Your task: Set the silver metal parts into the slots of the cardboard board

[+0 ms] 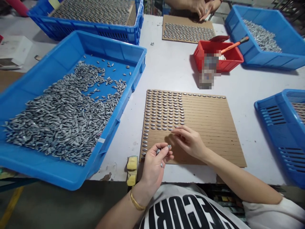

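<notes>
A slotted cardboard sheet [209, 127] lies before me, with rows of small silver oval metal pieces [164, 109] filling its upper left. More of them run along its top and left edges. My left hand [157, 159], over the sheet's lower left, is closed around several of the metal pieces; one shows at the thumb and fingertips. My right hand [189, 141] hovers at the lowest full row, fingers bent together and pointing left. Whether a piece sits in its fingertips is hidden. Left of the sheet, a blue tub [114, 47] holds a large heap of the same pieces.
Behind the sheet stands a red bin [230, 62] with an orange-handled tool [234, 45]. Blue crates stand at right [271, 121] and far left [83, 27]; another blue tub [286, 58] is at back right. Across the table, another person's hands [202, 9] work over a second cardboard sheet [188, 31].
</notes>
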`<action>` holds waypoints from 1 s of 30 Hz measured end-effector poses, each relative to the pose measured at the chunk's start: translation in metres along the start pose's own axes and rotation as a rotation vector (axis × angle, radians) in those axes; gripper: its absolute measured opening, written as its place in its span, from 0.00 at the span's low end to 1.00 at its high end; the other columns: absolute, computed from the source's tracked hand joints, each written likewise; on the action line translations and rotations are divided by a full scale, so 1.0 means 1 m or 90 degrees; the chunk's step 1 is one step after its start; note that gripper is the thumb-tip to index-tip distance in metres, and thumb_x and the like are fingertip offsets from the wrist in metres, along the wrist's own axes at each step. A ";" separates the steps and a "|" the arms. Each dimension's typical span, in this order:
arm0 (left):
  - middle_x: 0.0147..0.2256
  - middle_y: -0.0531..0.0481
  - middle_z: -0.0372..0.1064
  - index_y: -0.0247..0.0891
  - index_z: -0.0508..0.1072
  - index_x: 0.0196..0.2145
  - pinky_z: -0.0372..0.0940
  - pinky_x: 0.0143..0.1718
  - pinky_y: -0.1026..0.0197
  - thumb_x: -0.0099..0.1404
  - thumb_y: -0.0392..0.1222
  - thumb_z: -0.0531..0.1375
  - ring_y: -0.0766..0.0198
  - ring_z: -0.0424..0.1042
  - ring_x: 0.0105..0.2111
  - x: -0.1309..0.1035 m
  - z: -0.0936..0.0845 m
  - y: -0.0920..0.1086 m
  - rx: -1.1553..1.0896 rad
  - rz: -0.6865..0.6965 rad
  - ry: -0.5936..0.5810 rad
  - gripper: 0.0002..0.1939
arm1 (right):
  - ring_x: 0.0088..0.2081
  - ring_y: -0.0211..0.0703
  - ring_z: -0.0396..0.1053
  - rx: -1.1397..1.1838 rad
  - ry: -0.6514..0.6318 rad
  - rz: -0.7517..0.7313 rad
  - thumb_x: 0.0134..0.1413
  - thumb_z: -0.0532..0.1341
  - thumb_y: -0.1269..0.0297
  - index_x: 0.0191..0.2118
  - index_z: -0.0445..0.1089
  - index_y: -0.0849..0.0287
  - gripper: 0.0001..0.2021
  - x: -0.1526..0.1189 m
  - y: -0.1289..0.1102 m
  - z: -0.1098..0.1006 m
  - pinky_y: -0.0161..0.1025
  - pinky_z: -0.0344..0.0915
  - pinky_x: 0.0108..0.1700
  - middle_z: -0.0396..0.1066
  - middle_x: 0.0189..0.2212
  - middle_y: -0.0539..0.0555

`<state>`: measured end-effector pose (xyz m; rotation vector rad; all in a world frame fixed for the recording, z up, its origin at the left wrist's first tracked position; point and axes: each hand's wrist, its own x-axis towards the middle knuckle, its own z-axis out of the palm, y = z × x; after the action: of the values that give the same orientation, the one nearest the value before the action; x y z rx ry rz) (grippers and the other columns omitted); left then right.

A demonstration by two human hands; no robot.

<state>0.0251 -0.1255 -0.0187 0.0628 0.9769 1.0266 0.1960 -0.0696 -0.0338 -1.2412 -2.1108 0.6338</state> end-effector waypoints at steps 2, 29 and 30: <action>0.30 0.51 0.71 0.34 0.72 0.33 0.66 0.34 0.66 0.55 0.36 0.67 0.70 0.70 0.29 0.002 0.002 -0.001 -0.005 0.013 0.004 0.09 | 0.35 0.39 0.70 0.104 -0.034 0.026 0.60 0.58 0.67 0.44 0.70 0.56 0.08 -0.006 -0.012 -0.005 0.35 0.68 0.34 0.72 0.38 0.55; 0.42 0.38 0.74 0.31 0.73 0.42 0.67 0.50 0.54 0.61 0.36 0.61 0.57 0.75 0.42 0.006 0.016 -0.008 -0.049 -0.067 -0.029 0.11 | 0.32 0.39 0.69 0.004 0.029 0.020 0.62 0.54 0.69 0.39 0.70 0.57 0.08 -0.014 0.018 -0.008 0.35 0.67 0.34 0.72 0.31 0.53; 0.42 0.38 0.74 0.31 0.72 0.42 0.67 0.49 0.54 0.61 0.36 0.61 0.57 0.75 0.42 0.006 0.016 -0.009 -0.046 -0.069 -0.027 0.11 | 0.33 0.39 0.69 -0.011 0.039 0.020 0.62 0.54 0.70 0.39 0.70 0.57 0.08 -0.014 0.022 -0.007 0.35 0.67 0.34 0.72 0.32 0.54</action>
<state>0.0435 -0.1205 -0.0175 -0.0285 0.8936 0.9560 0.2192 -0.0712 -0.0467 -1.2897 -2.0541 0.5847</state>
